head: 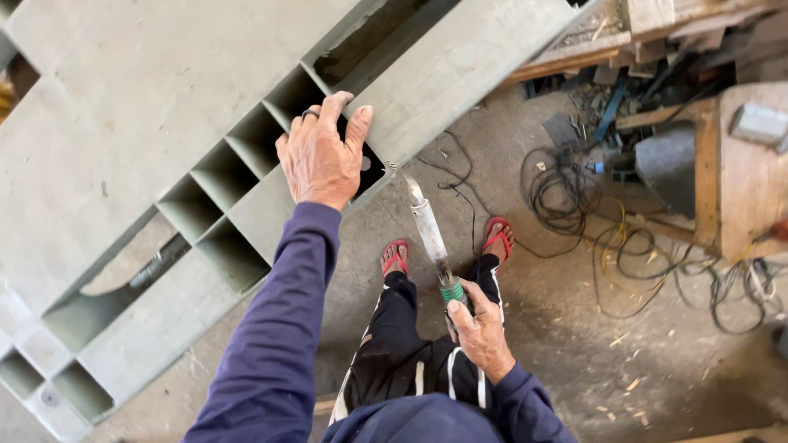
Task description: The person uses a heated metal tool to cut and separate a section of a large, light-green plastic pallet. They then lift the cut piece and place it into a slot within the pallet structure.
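Workshop: tangled cables point(574, 197), wood offcuts point(657, 25), dusty concrete floor point(574, 344).

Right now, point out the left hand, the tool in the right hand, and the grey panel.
left hand point(320, 156), head view, back of the hand.
tool point(428, 230), head view, middle of its metal shaft.
grey panel point(139, 90), head view, flat upper face.
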